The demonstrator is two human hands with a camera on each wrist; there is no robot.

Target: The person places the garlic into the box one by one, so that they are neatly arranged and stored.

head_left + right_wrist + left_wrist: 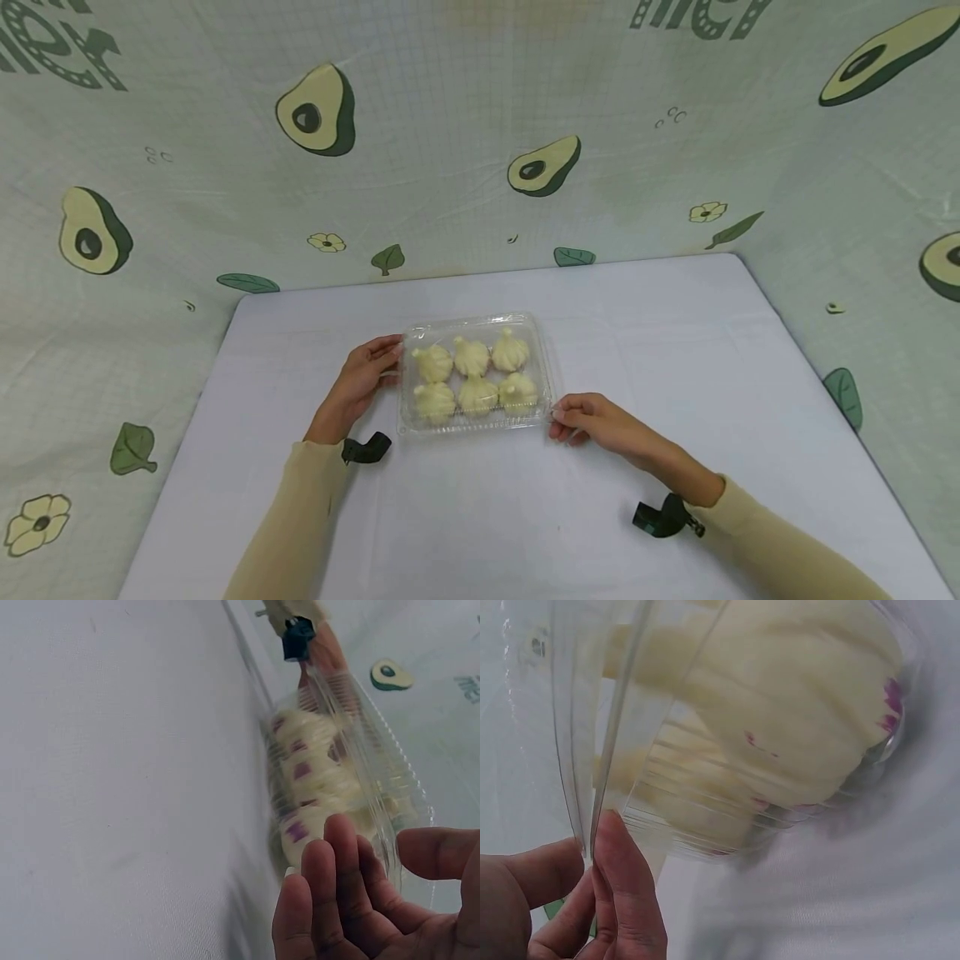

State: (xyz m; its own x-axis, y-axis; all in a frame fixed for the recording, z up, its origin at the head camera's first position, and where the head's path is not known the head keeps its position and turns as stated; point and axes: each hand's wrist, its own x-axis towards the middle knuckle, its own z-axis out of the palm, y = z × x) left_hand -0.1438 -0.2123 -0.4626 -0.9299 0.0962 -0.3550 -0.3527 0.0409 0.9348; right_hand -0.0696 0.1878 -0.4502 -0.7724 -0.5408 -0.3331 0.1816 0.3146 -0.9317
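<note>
A clear plastic clamshell container (pixel 476 423) sits near the middle of the table with its lid over the base. Inside, pale garlic bulbs (pixel 472 357) stand in two rows; purple marks show low on the bulbs (pixel 301 772) through the side wall. My left hand (pixel 365 375) pinches the rim at the container's left side, thumb on one face and fingers on the other, as the left wrist view shows. At the near right corner, my right hand (pixel 588 419) holds the rim between thumb and fingertips, its other fingers side by side below.
A white cloth covers the table (pixel 480 517). Behind and beside it hangs a pale curtain (pixel 450 108) printed with avocados and leaves. Each wrist carries a small black camera, one at the left sleeve (pixel 318 479) and one at the right sleeve (pixel 772 533).
</note>
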